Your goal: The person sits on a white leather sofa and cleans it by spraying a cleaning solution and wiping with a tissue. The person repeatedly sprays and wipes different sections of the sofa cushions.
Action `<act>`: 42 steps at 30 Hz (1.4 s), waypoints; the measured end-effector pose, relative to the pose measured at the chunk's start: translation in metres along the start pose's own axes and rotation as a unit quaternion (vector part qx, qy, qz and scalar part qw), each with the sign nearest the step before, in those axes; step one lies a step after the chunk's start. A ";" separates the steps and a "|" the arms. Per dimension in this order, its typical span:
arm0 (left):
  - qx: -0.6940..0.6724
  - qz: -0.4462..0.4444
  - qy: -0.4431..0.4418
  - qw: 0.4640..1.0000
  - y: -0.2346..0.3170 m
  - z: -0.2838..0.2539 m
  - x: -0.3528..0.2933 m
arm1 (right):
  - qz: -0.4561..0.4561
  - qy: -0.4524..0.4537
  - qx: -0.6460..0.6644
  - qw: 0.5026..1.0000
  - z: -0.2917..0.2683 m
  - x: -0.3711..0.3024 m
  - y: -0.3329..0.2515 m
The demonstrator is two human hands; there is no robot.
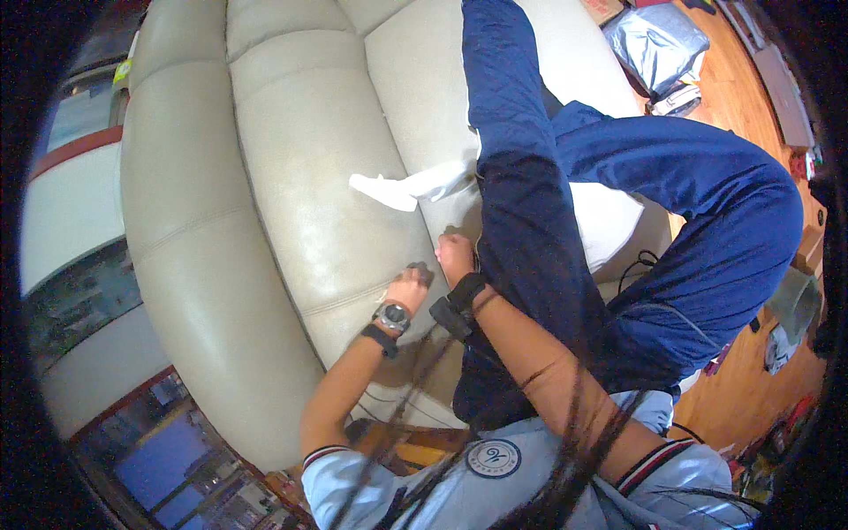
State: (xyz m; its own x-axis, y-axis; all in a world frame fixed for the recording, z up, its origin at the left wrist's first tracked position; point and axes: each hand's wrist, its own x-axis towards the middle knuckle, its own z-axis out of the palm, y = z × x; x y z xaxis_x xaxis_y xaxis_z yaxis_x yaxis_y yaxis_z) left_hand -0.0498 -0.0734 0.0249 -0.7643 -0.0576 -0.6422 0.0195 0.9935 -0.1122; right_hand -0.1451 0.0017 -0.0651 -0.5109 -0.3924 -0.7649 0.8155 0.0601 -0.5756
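Near the middle of the frame, the left hand (408, 290) and the right hand (456, 256) have curled fingers, close together at the beige sofa (300, 159); I cannot tell whether they hold something. The white cloth item (387, 190), perhaps a sock, lies just above them, against the navy trousers (528, 203). Anything small, if loosely pinched, could slip into the seam (385, 113); the hanging hair (574, 468) could hide this.

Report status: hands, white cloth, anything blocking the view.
Left hand, right hand close together, grips unclear. White cloth on sofa, beyond both hands. Dark hair strands cross the view.
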 end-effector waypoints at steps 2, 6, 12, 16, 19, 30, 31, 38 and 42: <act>0.022 -0.013 -0.015 1.000 -0.007 -0.017 -0.024 | -0.042 -0.055 -0.091 0.993 -0.001 0.006 0.005; 0.006 -0.096 -0.154 0.983 -0.026 -0.062 -0.090 | -0.072 -0.022 -0.114 0.991 0.003 0.009 -0.007; 0.011 -0.065 -0.010 0.998 -0.057 -0.070 -0.153 | 0.065 -0.040 0.012 0.997 0.007 -0.010 -0.033; -0.005 -0.008 0.011 1.000 -0.059 -0.058 -0.129 | 0.063 -0.027 0.090 0.994 0.009 -0.014 -0.018; 0.010 0.027 0.017 0.999 -0.056 -0.048 -0.089 | 0.081 0.013 0.045 0.996 0.013 -0.006 -0.006; -0.062 -0.024 -0.028 0.997 -0.005 0.016 0.010 | 0.097 -0.009 0.147 0.984 0.018 -0.028 -0.030; -0.085 -0.028 -0.066 0.994 0.002 0.019 0.029 | 0.093 -0.014 0.138 0.986 0.014 -0.028 -0.035; -0.223 -0.036 -0.145 0.963 0.015 -0.001 0.033 | 0.125 -0.071 0.261 0.955 0.000 -0.008 -0.043; -0.025 -0.045 -0.141 0.989 -0.004 -0.036 -0.028 | 0.133 -0.084 0.249 0.956 0.008 -0.003 -0.019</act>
State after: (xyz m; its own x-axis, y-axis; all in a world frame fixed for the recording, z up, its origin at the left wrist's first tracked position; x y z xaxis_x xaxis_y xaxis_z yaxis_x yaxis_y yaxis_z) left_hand -0.0517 -0.0724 0.0710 -0.5516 -0.1637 -0.8179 -0.0777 0.9864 -0.1450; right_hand -0.1568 -0.0061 -0.0499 -0.2507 -0.5691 -0.7831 0.9602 -0.2492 -0.1263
